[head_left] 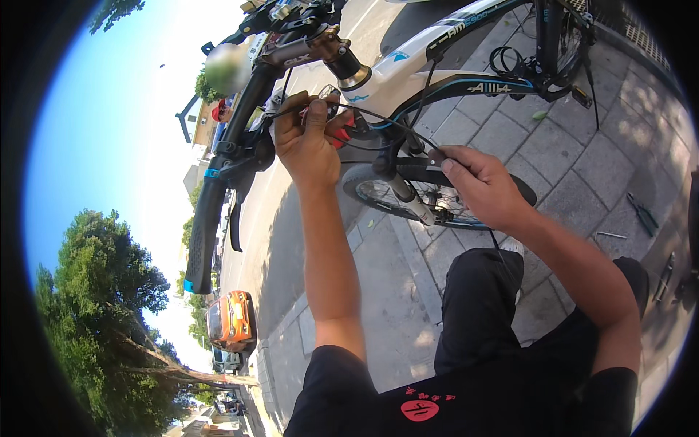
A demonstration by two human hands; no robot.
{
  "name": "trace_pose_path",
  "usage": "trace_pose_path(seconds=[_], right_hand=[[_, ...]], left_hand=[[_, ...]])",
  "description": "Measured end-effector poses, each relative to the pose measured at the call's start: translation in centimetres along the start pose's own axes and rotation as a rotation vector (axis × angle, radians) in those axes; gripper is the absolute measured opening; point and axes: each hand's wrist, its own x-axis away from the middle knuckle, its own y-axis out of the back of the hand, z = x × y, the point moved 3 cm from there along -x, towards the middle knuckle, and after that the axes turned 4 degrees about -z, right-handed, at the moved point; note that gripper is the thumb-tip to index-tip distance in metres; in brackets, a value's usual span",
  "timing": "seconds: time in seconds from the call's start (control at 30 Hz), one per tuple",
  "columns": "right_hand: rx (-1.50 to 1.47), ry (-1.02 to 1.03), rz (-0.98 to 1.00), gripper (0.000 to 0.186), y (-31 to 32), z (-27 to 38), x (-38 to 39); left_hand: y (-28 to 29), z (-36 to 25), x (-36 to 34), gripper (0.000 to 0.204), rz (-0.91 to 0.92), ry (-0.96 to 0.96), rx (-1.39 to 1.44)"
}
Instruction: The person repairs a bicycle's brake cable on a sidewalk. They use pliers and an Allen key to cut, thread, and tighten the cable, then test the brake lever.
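A bicycle (397, 64) with a white, black and blue frame stands before me, its handlebar (255, 98) at upper left. Below the stem, my left hand (309, 146) pinches a thin black cable (389, 119) between thumb and fingers. The cable bows to the right in front of the frame. At its other side my right hand (484, 182) grips it between thumb and forefinger, above the front wheel (364, 188). A brake lever (235, 226) and black grip (206, 240) lie left of my left hand. Something red shows behind my left fingers, partly hidden.
Pliers (642, 215), a small metal rod-like tool (610, 234) and another slim tool (664, 277) lie on the paving at right. A black coiled cable (512, 63) hangs by the frame. An orange car (231, 320) stands on the road, with people beyond the handlebar.
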Motion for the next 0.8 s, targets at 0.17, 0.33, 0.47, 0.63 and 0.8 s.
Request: trace_pose_path(seconds=[0.17,0.33,0.47,0.63,0.8], right_hand=[[0.023,0.178,-0.058,0.033,-1.6,-0.7,0.3],[-0.024,0.13,-0.03,0.034,-3.4,-0.1,-0.5],[-0.004,0.181,-0.053,0.036,-4.4,-0.1,-1.4],[0.089,0.145,-0.04,0.036,-2.8,-0.6,-1.7],[0.102,0.192,-0.052,0.033,-2.0,-0.7,-2.1]], left_hand=[[0.1,-0.1,-0.6,0.014,-0.064,-0.114,-0.173],[0.1,-0.4,-1.5,0.015,-0.109,-0.232,-0.234],[0.4,0.1,-2.2,0.02,-0.149,-0.268,-0.168],[0.3,0.6,-0.9,0.025,-0.064,-0.102,-0.087],[1.4,2.0,1.3,0.043,-0.017,0.205,-0.237]])
